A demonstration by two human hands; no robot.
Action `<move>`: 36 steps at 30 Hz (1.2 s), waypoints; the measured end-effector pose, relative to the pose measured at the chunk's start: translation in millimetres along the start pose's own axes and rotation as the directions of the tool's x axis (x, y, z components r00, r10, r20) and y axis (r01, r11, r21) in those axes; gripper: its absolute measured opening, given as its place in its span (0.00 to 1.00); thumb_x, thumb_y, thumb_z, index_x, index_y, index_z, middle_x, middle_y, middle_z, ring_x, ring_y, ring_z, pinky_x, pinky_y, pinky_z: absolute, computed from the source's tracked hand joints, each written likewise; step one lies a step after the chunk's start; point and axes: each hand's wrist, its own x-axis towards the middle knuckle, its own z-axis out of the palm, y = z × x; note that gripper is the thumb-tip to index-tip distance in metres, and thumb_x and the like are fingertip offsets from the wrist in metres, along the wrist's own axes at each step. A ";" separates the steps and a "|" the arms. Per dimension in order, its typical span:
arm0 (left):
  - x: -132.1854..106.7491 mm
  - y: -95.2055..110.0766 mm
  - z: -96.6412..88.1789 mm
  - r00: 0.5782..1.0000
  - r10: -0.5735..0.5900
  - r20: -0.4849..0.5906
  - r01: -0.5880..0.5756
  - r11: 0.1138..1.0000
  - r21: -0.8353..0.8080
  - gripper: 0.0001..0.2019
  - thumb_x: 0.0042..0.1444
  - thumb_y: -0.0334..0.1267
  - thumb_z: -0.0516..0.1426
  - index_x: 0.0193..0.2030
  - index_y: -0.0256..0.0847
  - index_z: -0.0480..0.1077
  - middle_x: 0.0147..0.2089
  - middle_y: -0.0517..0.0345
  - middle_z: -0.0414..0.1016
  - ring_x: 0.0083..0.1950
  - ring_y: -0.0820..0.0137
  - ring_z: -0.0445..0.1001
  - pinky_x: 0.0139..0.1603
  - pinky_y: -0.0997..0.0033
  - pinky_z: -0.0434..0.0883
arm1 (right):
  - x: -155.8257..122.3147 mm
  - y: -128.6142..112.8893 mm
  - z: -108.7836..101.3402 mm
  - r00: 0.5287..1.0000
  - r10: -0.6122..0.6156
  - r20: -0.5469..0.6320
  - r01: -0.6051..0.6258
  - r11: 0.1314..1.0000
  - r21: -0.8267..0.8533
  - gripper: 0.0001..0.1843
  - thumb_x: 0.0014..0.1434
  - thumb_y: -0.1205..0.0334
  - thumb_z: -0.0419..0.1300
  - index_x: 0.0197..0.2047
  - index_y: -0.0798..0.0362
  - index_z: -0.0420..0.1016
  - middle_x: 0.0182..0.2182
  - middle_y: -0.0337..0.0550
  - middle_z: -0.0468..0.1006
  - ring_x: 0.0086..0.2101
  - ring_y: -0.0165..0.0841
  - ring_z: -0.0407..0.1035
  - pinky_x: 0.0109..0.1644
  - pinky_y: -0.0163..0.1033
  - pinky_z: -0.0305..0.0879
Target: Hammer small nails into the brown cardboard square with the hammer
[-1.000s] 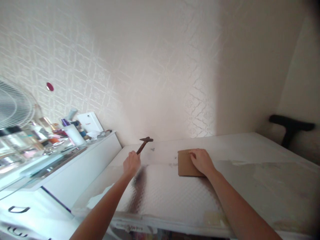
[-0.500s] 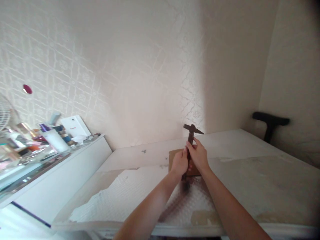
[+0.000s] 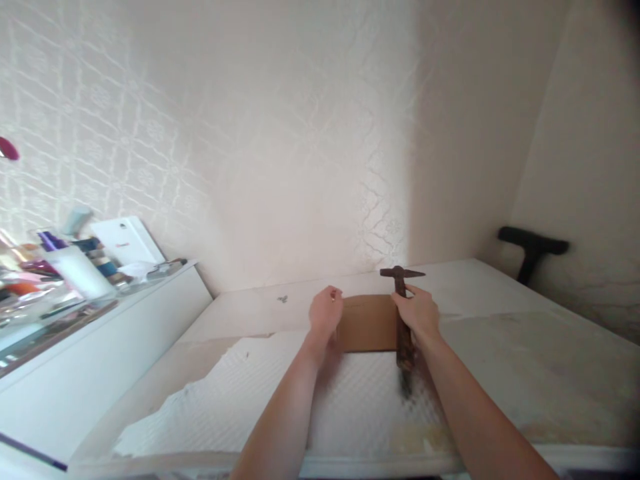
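Note:
A brown cardboard piece (image 3: 367,323) lies flat on the white table (image 3: 500,360), near the wall. My right hand (image 3: 419,313) is closed round the wooden handle of a rusty hammer (image 3: 401,293). The hammer stands upright at the cardboard's right edge, its head above my fingers. My left hand (image 3: 325,312) rests at the cardboard's left edge with its fingers curled, thumb and forefinger pinched together. Whether anything is in that pinch is too small to see.
A white textured sheet (image 3: 280,407) covers the table's near part. To the left stands a white cabinet (image 3: 100,353) crowded with bottles and jars (image 3: 75,267). A black chair armrest (image 3: 533,243) shows at the far right by the wall.
The hammer passed from my left hand to my right hand. My right hand moved it to the cardboard's right edge. My left hand let go and went to the cardboard's left edge.

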 end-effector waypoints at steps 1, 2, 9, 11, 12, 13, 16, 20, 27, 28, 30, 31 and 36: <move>2.7 -7.2 -2.0 1.000 -0.016 -0.001 0.016 0.999 0.030 0.14 0.56 0.38 0.46 0.41 0.44 0.71 0.43 0.56 0.75 0.45 0.68 0.71 0.45 0.71 0.65 | 1.5 1.8 -1.3 1.000 -0.008 0.013 0.008 0.999 -0.036 0.24 0.46 0.54 0.55 0.47 0.52 0.73 0.32 0.50 0.77 0.37 0.45 0.70 0.37 0.43 0.63; 4.5 -13.0 -3.7 1.000 -0.016 -0.001 0.016 0.998 0.054 0.14 0.56 0.37 0.46 0.42 0.45 0.70 0.44 0.56 0.74 0.45 0.67 0.71 0.45 0.69 0.65 | 3.2 3.6 -2.3 1.000 -0.016 0.025 0.018 0.997 -0.072 0.25 0.46 0.54 0.55 0.48 0.52 0.73 0.33 0.51 0.77 0.37 0.46 0.70 0.36 0.43 0.63; 6.4 -24.0 -12.4 0.993 -0.055 0.106 0.039 0.988 0.147 0.16 0.53 0.32 0.46 0.43 0.47 0.71 0.46 0.55 0.73 0.47 0.65 0.71 0.45 0.67 0.67 | 17.2 13.8 -6.0 0.997 -0.066 0.044 0.075 0.970 -0.230 0.24 0.46 0.52 0.54 0.47 0.50 0.74 0.32 0.50 0.77 0.36 0.44 0.71 0.33 0.40 0.63; 7.3 -25.4 -14.0 0.985 -0.090 0.146 0.069 0.987 0.145 0.15 0.52 0.32 0.48 0.42 0.47 0.72 0.46 0.54 0.74 0.47 0.65 0.71 0.45 0.67 0.67 | 21.2 16.5 -7.6 0.994 -0.094 0.057 0.106 0.955 -0.278 0.23 0.46 0.53 0.54 0.46 0.50 0.74 0.32 0.50 0.78 0.35 0.43 0.71 0.33 0.40 0.63; 7.7 -26.4 -14.6 0.980 -0.108 0.167 0.085 0.987 0.139 0.15 0.51 0.32 0.49 0.42 0.47 0.71 0.46 0.54 0.74 0.46 0.65 0.71 0.44 0.68 0.67 | 23.3 18.1 -8.6 0.991 -0.112 0.068 0.127 0.947 -0.296 0.23 0.46 0.54 0.55 0.46 0.50 0.74 0.31 0.50 0.78 0.35 0.43 0.71 0.33 0.40 0.63; 8.0 -27.3 -15.0 0.974 -0.122 0.191 0.099 0.987 0.129 0.15 0.50 0.32 0.50 0.43 0.46 0.71 0.45 0.53 0.74 0.46 0.65 0.72 0.44 0.68 0.67 | 25.5 19.9 -9.8 0.988 -0.129 0.079 0.147 0.939 -0.310 0.23 0.46 0.55 0.55 0.46 0.51 0.74 0.31 0.50 0.78 0.35 0.43 0.71 0.33 0.40 0.63; 7.9 -28.7 -15.8 0.956 -0.148 0.254 0.125 0.987 0.102 0.15 0.48 0.34 0.52 0.43 0.44 0.71 0.46 0.50 0.73 0.46 0.65 0.72 0.44 0.69 0.67 | 32.5 27.2 -14.5 0.980 -0.162 0.116 0.192 0.923 -0.333 0.23 0.45 0.57 0.56 0.46 0.52 0.74 0.30 0.49 0.78 0.35 0.42 0.71 0.33 0.40 0.63; 7.3 -27.1 -16.6 0.944 -0.180 0.275 0.161 0.983 0.089 0.13 0.46 0.36 0.55 0.40 0.43 0.72 0.46 0.48 0.73 0.46 0.63 0.71 0.43 0.68 0.66 | 41.2 38.1 -21.5 0.965 -0.187 0.184 0.240 0.912 -0.331 0.21 0.46 0.58 0.57 0.45 0.53 0.74 0.23 0.43 0.76 0.30 0.38 0.71 0.31 0.38 0.63; 6.6 -25.4 -12.3 0.944 -0.174 0.279 0.149 0.983 0.108 0.11 0.43 0.35 0.56 0.36 0.42 0.73 0.43 0.48 0.75 0.44 0.62 0.73 0.40 0.69 0.67 | 49.9 40.8 -30.4 0.929 -0.270 0.251 0.360 0.811 -0.460 0.12 0.46 0.56 0.59 0.33 0.51 0.76 0.24 0.41 0.76 0.26 0.35 0.69 0.27 0.36 0.60; 6.2 -25.3 -11.1 0.946 -0.176 0.273 0.149 0.982 0.116 0.11 0.44 0.34 0.55 0.36 0.42 0.73 0.42 0.47 0.75 0.44 0.62 0.73 0.40 0.69 0.67 | 50.5 40.1 -31.6 0.920 -0.282 0.271 0.384 0.782 -0.490 0.09 0.46 0.57 0.59 0.31 0.51 0.76 0.23 0.40 0.75 0.25 0.34 0.69 0.27 0.36 0.60; 5.1 -24.6 -9.2 0.950 -0.181 0.254 0.151 0.980 0.133 0.12 0.45 0.33 0.54 0.37 0.41 0.73 0.42 0.46 0.75 0.44 0.61 0.73 0.40 0.67 0.68 | 51.0 39.0 -34.3 0.909 -0.288 0.300 0.409 0.748 -0.523 0.06 0.46 0.58 0.60 0.27 0.51 0.75 0.21 0.39 0.74 0.24 0.33 0.68 0.29 0.36 0.60; 4.5 -24.1 -8.6 0.953 -0.182 0.244 0.151 0.978 0.143 0.12 0.45 0.33 0.54 0.38 0.41 0.73 0.43 0.45 0.75 0.44 0.61 0.73 0.40 0.66 0.68 | 50.9 38.4 -35.6 0.908 -0.286 0.306 0.413 0.739 -0.532 0.06 0.46 0.59 0.60 0.25 0.52 0.74 0.20 0.39 0.73 0.23 0.33 0.68 0.29 0.36 0.61; 2.9 -21.1 -9.4 0.960 -0.169 0.224 0.130 0.975 0.180 0.11 0.48 0.33 0.51 0.37 0.40 0.72 0.43 0.45 0.74 0.45 0.59 0.72 0.41 0.63 0.68 | 39.6 24.3 -33.7 0.902 -0.308 0.303 0.431 0.696 -0.574 0.05 0.47 0.62 0.59 0.28 0.55 0.73 0.25 0.46 0.73 0.30 0.37 0.69 0.34 0.39 0.62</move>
